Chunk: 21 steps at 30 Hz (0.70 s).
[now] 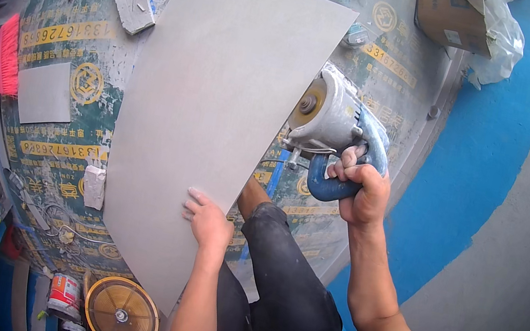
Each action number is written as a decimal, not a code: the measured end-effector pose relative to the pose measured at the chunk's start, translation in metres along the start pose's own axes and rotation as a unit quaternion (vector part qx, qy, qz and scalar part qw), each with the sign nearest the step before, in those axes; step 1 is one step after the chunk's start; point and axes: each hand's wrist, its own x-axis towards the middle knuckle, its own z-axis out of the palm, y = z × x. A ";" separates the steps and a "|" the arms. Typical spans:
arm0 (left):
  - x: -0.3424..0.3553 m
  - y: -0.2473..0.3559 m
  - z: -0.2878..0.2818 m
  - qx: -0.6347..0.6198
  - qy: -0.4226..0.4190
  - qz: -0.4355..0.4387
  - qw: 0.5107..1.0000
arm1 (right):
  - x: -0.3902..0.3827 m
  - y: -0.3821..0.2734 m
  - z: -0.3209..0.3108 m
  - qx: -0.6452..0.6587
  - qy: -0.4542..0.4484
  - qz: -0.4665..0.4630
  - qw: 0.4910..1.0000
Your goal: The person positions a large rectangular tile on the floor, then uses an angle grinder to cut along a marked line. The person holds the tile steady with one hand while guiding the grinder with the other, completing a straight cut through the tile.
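Note:
A large light-grey tile (213, 99) stretches lengthwise in front of me, its corners looking bent by the lens. My left hand (209, 219) rests on its surface near the right edge, fingers extended and holding nothing. Beyond that edge, my right hand (364, 183) is wrapped around the blue rear handle of a handheld disc cutter (340, 118). The cutter is tilted, with its round yellowish disc (310, 102) facing the tile's right edge. Whether the disc touches the tile, or is spinning, I cannot tell.
Printed protective sheeting (52, 85) covers the floor. To the left lie a small square tile (45, 93), a broken piece (134, 4) and a pink broom (7, 58). A round fan-like grille (122, 314) and a paint can (64, 297) stand lower left; a cardboard box (454, 18) is upper right.

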 end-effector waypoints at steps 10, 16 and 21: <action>-0.001 0.001 -0.002 -0.010 -0.003 0.000 1.000 | -0.004 0.004 -0.001 -0.008 0.000 0.000 1.000; -0.001 0.001 -0.004 -0.006 -0.004 0.002 1.000 | -0.008 0.007 0.001 -0.012 0.008 0.005 1.000; 0.000 0.002 -0.005 -0.003 -0.011 0.000 1.000 | -0.011 0.007 0.005 0.001 0.018 0.007 1.000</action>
